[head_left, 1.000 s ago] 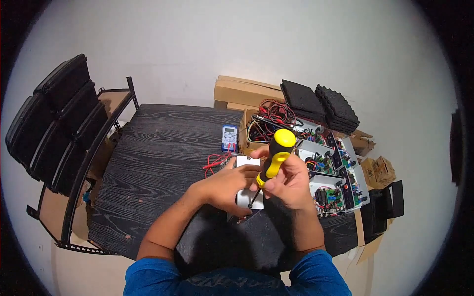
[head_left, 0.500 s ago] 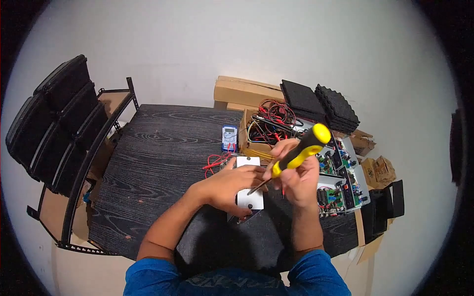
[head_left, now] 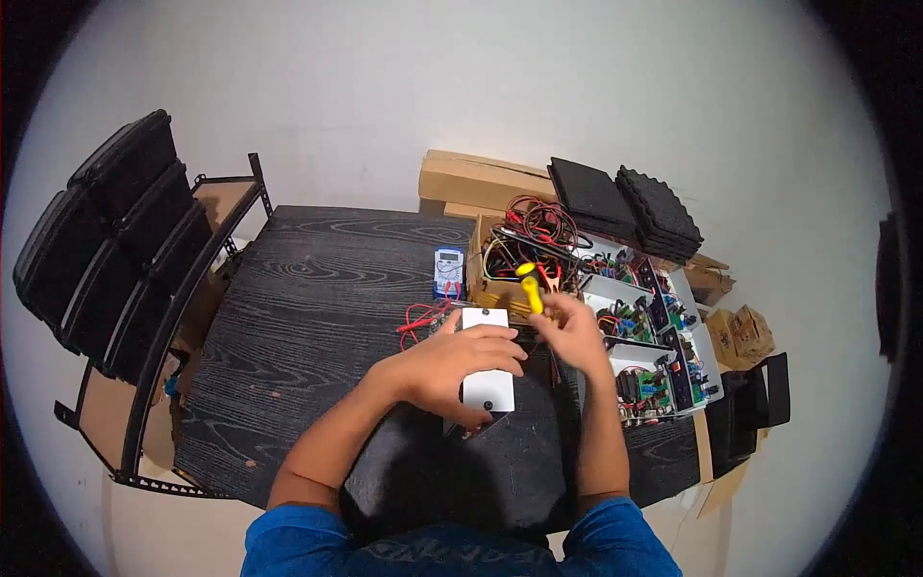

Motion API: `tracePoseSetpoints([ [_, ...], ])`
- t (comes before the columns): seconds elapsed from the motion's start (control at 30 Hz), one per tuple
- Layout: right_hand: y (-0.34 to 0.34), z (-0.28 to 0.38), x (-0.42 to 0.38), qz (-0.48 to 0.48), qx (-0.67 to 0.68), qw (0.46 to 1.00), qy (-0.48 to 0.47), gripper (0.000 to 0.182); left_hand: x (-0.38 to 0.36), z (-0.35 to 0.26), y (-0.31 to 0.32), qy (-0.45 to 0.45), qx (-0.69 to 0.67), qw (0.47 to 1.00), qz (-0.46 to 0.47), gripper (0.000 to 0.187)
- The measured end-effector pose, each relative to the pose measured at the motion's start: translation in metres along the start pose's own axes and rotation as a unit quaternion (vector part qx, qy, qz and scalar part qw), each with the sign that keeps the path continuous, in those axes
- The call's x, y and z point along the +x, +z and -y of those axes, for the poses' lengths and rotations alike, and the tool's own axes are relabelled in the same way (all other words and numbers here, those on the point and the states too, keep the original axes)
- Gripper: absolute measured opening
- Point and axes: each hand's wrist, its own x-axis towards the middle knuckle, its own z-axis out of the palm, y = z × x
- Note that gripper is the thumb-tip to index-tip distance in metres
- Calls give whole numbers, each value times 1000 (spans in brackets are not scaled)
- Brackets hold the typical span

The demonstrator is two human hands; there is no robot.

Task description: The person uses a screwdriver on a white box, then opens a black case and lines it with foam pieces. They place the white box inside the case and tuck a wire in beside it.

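A white box-like case (head_left: 498, 387) with a black screw near each end lies on the table before me. My left hand (head_left: 452, 363) rests across it, fingers over the top face and thumb by its near left corner, gripping it. Up and to the right of the case, my right hand (head_left: 569, 335) pinches a yellow-and-black screwdriver (head_left: 532, 288) low on its handle, the handle end pointing away from me. The screwdriver's shaft cannot be made out. A blue-and-white multimeter (head_left: 449, 270) lies beyond the case, its red leads (head_left: 415, 315) coiled to the left.
A cardboard box (head_left: 486, 279) full of cables stands behind my right hand. Several open white cases with circuit boards (head_left: 642, 383) line the right side. Black foam sheets (head_left: 659, 213) are stacked at the back right. On the left, a metal rack (head_left: 159, 356) borders the dark table (head_left: 298, 327).
My right hand has drawn the screwdriver away from the white case, moving it forward and lower toward the cable box. My left hand stays on the case.
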Motion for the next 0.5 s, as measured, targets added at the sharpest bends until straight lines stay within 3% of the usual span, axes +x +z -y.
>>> tracePoseSetpoints([
  [0.03,-1,1,-1,35,-107,993,42,27,0,1,1,2,-1,1000,-1,72],
  [0.13,5,-23,-6,106,-207,971,57,33,2,-1,-1,0,-1,1000,3,73],
  [0.23,13,-43,-9,157,-249,953,78,32,1,-1,0,2,6,1000,4,74],
  [0.33,21,-66,-15,150,-313,937,44,31,2,0,-1,2,-1,1000,2,75],
  [0.5,24,-64,-18,196,-343,909,132,29,3,-3,0,-11,3,1000,13,78],
])
